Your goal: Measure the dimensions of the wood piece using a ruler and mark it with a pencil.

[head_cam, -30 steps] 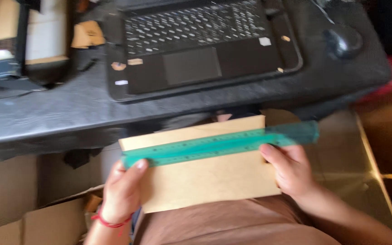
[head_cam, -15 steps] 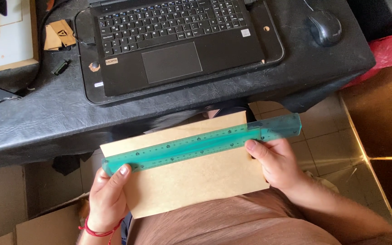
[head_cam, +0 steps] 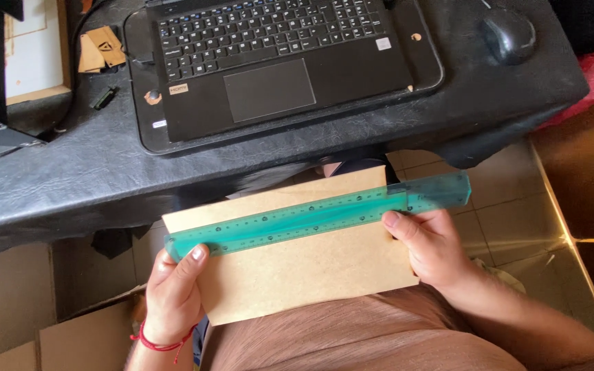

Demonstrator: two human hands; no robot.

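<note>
A brown board (head_cam: 304,275) lies across the person's lap, just below the counter's (head_cam: 70,185) near edge. A green see-through ruler (head_cam: 317,216) lies flat along the board's upper part, its right end sticking out past the board. The left hand (head_cam: 173,295) grasps the board's left edge, thumb pressing the ruler's left end. The right hand (head_cam: 434,251) grasps the board's right edge, thumb on the ruler. On the counter sit a black laptop (head_cam: 276,69) and, near the far right corner, a mouse (head_cam: 509,34).

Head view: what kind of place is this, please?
Probably a home desk or small workshop: a black laptop and mouse on a dark table, cardboard boxes on tiled floor.
</note>
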